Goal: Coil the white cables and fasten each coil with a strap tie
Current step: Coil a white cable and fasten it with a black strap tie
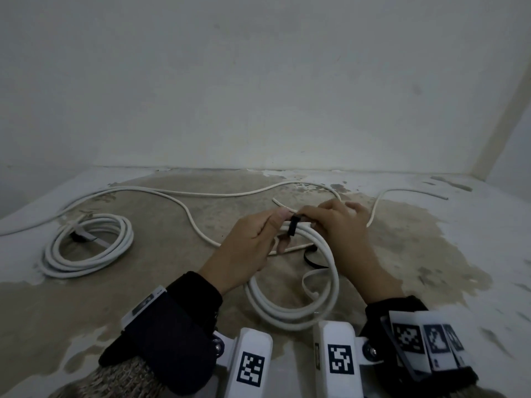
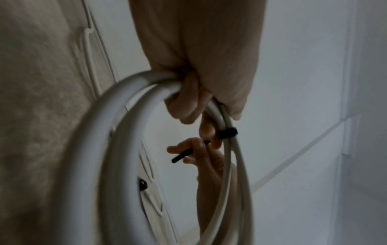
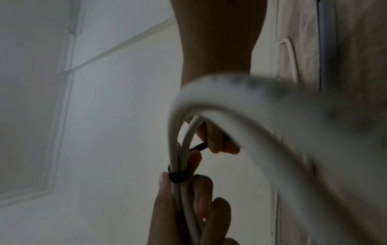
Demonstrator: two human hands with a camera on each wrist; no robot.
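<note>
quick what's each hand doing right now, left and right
Left hand: grips the held cable coil just beside the black strap tie.
Right hand: pinches the strap tie's loose end at the coil.

White coil, black strap tie around

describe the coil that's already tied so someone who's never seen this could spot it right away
On the stained floor, look left of both hands, toward the wall. The finished coil lies flat there, untouched, with a dark strap tie across its far side. Unlike the coil held in the hands, nobody grips it, and unlike the loose white cable beyond it, it is wound into neat rings.
</note>
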